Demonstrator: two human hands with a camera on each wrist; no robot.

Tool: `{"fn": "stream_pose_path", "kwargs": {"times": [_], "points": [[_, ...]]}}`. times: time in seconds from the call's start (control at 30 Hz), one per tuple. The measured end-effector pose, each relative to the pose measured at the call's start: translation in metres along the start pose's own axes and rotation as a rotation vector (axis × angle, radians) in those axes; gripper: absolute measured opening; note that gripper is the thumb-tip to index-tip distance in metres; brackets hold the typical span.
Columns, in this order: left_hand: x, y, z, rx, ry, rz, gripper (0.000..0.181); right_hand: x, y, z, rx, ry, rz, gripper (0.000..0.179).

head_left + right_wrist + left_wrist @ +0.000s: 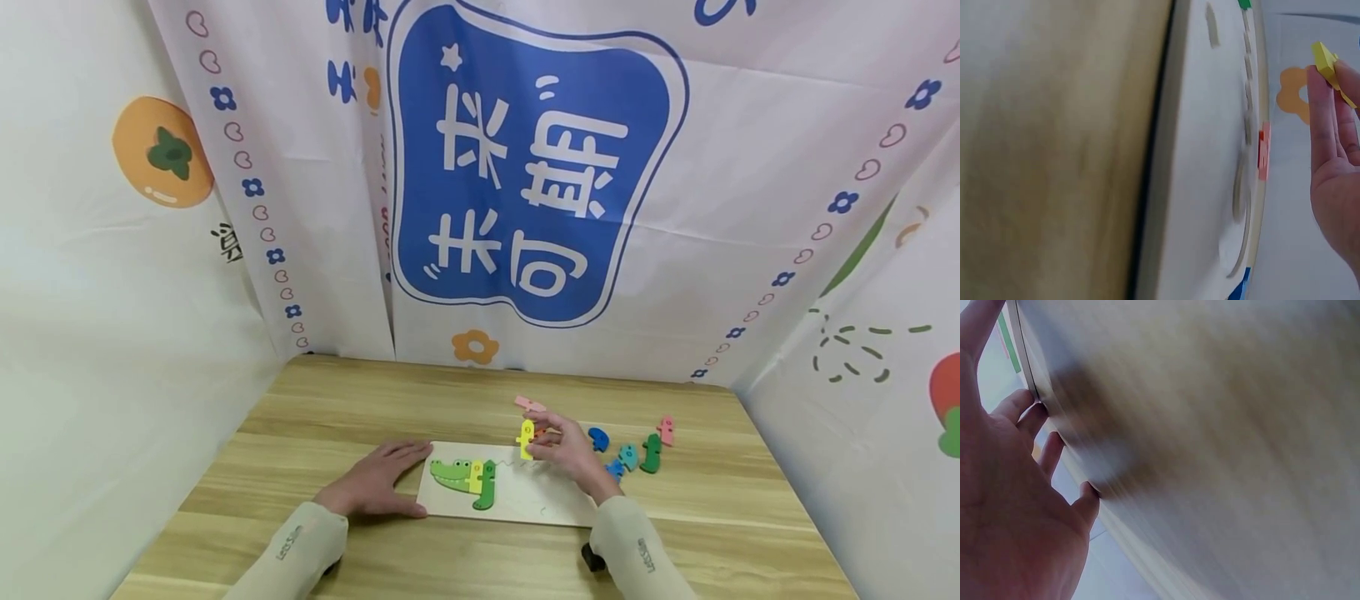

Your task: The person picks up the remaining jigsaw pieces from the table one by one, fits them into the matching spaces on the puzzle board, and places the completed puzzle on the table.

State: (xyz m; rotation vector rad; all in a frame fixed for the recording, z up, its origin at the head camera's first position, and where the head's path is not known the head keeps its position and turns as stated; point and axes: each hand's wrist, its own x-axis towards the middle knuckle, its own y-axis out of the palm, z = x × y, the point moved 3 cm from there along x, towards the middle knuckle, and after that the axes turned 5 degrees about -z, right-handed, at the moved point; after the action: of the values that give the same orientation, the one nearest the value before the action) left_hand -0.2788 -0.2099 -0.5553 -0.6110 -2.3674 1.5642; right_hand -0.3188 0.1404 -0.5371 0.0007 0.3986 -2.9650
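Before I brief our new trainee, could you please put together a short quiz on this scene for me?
1. Which of the two hands pinches the yellow piece?

2. True or false: the dark green piece lies on the table, off the board.

3. Where is the left hand?
A) Over the blue pieces
B) At the end of the board, beside the crocodile head
C) Raised well above the table

Key:
1. The right hand.
2. True.
3. B.
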Motion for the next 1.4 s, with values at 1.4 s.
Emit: {"fn": "stream_pose_path", "kwargs": {"times": [1.4], "points": [[0.001,0.002,0.003,0.006,0.028,0.002,0.107,-0.025,0.048,-0.010,-0.125,0.001,0.157,0.052]]}}
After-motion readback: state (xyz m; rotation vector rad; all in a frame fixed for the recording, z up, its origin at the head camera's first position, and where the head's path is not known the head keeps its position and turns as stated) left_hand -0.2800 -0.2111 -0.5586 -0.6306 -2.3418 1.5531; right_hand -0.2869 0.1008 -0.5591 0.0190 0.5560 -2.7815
